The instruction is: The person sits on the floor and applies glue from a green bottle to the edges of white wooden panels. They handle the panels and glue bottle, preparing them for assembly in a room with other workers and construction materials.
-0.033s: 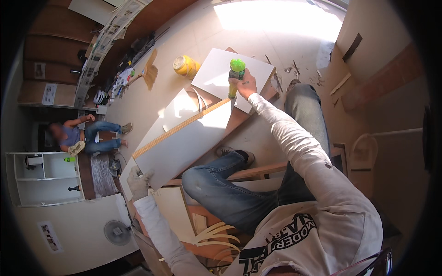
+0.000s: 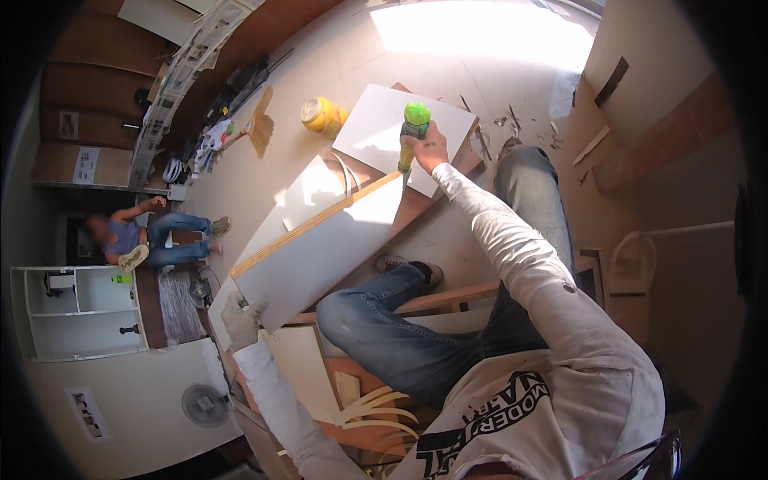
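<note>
Head view: v. little differs vs the earlier frame; R hand w/ the green power tool sits a touch further right, and the tool leans slightly differently. White panel is in about the same spot, tilted on edge in front of the person's bent leg, its bare wood edge facing up. R fingers are wrapped round the tool, nose pointing down at the far end of that wood edge; can't tell if the tip touches. L hand is at the panel's near corner, fingers closed over it, holding it. Writing: big black block letters on the person's pale shirt, partly lost in folds; small handwritten marks on a pale board nr the L hand, too faint to make out. Printed sheet on the brown unit top L, another sheet w/ pics on the wall lower L, both too small to read. On the floor beyond the panel: white board, yellow tub just beside it, broom further L. Co-worker sits well apart at far L, nr a white shelf unit.
</note>
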The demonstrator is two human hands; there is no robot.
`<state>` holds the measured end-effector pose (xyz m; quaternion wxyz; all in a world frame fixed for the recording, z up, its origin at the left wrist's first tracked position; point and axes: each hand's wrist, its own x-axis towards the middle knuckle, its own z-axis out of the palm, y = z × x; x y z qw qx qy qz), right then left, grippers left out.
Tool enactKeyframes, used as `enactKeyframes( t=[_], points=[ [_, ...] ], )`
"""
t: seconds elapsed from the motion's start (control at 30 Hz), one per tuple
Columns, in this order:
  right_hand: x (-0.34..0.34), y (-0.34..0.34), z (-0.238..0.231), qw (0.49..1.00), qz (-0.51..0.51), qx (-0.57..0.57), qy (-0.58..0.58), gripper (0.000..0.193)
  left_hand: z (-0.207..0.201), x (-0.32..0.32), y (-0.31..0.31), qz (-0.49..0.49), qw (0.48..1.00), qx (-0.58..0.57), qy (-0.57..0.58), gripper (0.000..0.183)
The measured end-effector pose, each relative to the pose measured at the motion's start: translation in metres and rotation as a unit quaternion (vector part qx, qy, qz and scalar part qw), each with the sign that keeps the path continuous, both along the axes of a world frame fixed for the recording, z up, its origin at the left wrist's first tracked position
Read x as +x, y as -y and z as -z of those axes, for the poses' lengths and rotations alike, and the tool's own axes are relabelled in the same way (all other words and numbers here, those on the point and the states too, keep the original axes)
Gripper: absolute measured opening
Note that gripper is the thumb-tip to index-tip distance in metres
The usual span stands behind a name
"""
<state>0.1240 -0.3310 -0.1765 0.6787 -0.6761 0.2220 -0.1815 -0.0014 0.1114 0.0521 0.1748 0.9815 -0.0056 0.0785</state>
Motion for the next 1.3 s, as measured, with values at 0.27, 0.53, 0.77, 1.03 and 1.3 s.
enactKeyframes(
  t=[0.27, 0.53, 0.77, 1.03, 1.3],
  points=[
    [-0.002, -0.019, -0.04, 0.994, -0.101, 0.025, 0.03, 0.056, 0.0, -0.003, 0.005, -0.028, 0.999, -0.02, 0.002, 0.031],
    [0.01, 0.008, 0.029, 0.992, 0.103, -0.032, -0.069, 0.049, 0.017, -0.004, -0.029, -0.031, 0.994, -0.109, -0.003, 0.031],
    [0.005, 0.006, 0.02, 0.998, 0.046, 0.045, -0.009, 0.053, 0.026, -0.004, -0.041, -0.048, 0.982, -0.181, -0.003, 0.031],
    [0.013, -0.007, 0.005, 0.999, -0.004, -0.039, -0.009, 0.047, 0.022, 0.006, -0.048, -0.064, 0.986, -0.142, -0.055, 0.029],
    [0.009, 0.004, 0.026, 0.999, 0.024, -0.013, -0.033, 0.047, 0.013, 0.008, -0.027, -0.053, 0.988, -0.141, -0.041, 0.031]
  ],
)
